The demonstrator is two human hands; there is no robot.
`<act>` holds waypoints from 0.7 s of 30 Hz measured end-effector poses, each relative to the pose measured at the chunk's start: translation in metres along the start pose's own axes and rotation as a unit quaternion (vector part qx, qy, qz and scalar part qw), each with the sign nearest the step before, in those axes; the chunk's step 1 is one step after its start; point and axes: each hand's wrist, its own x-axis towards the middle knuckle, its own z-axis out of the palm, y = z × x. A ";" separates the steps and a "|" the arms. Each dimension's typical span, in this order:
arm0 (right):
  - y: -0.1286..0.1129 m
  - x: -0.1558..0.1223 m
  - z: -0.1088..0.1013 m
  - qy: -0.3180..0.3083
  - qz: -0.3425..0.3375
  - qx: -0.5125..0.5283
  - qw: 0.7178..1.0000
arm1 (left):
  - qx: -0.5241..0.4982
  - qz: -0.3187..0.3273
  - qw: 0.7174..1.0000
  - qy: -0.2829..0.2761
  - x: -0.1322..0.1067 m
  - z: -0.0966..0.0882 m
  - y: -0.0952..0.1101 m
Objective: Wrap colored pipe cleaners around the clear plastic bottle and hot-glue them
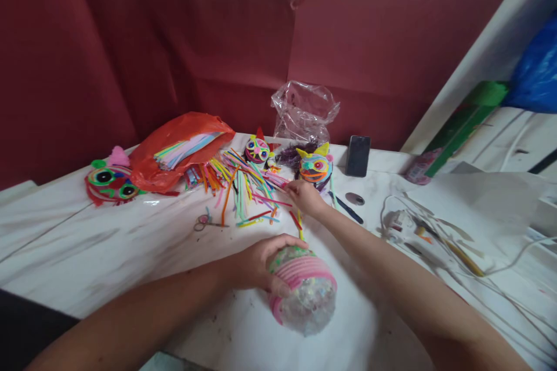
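Observation:
My left hand is wrapped round a clear plastic bottle-like form, tilted near the table's front. Rows of pink pipe cleaner and some green ones circle part of it; the rest is bare and see-through. My right hand reaches across to the spread of coloured pipe cleaners, its fingertips pinched at the pink strands on the right side. Just behind that hand sits a colourful pipe-cleaner animal face with yellow ears. A smaller face stands farther back.
A red plastic bag spills pipe cleaners beside another decorated face. Small scissors lie in front. To the right are a phone, a dark-handled tool and a white glue gun with cords. Behind stands a clear bag.

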 end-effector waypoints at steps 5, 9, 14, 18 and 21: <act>-0.009 0.008 0.021 -0.073 0.003 0.007 0.997 | 0.011 -0.017 1.000 0.004 -0.002 0.003 0.014; -0.007 0.019 0.028 -0.072 0.036 -0.013 0.997 | -0.009 -0.027 1.000 0.009 -0.002 0.007 0.020; -0.007 0.023 0.036 -0.092 0.060 -0.007 0.994 | -0.004 -0.018 1.000 0.004 -0.003 0.007 0.021; -0.001 0.026 0.036 -0.056 0.096 0.025 0.993 | 0.007 -0.015 1.000 0.004 -0.003 0.006 0.020; 0.007 0.028 0.031 -0.018 0.115 0.071 0.991 | 0.008 -0.028 1.000 0.011 -0.003 0.005 0.018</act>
